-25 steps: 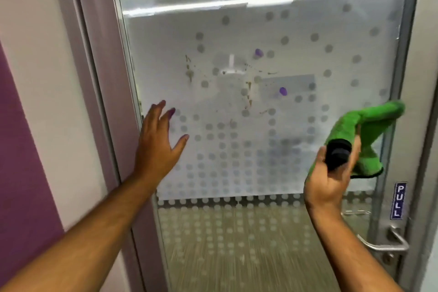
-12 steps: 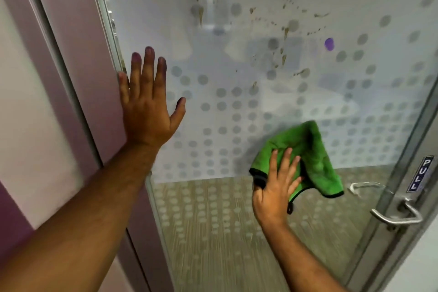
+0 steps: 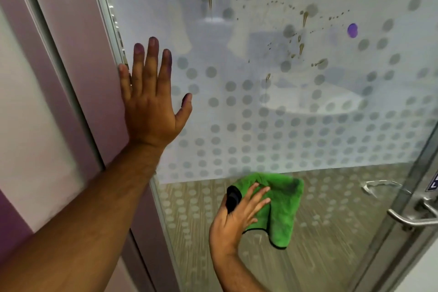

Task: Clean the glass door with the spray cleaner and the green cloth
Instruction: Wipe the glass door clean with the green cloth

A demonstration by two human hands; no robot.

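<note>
The glass door fills the view, frosted with a grey dot pattern and clear at the bottom. Brown drips and splatter and a purple blob mark its upper part. My left hand lies flat and open against the door's left edge, fingers spread, fingertips stained purple. My right hand presses the green cloth against the lower clear glass, fingers spread over it; the cloth's black edging bunches by my thumb. No spray cleaner is in view.
A mauve door frame and white wall stand at the left. A metal lever handle sits at the right edge of the door, below a partly cut-off sign.
My right hand has carried the green cloth from the right side of the glass down and leftward to the lower clear strip. My left hand went from hovering to flat on the door's left edge.
</note>
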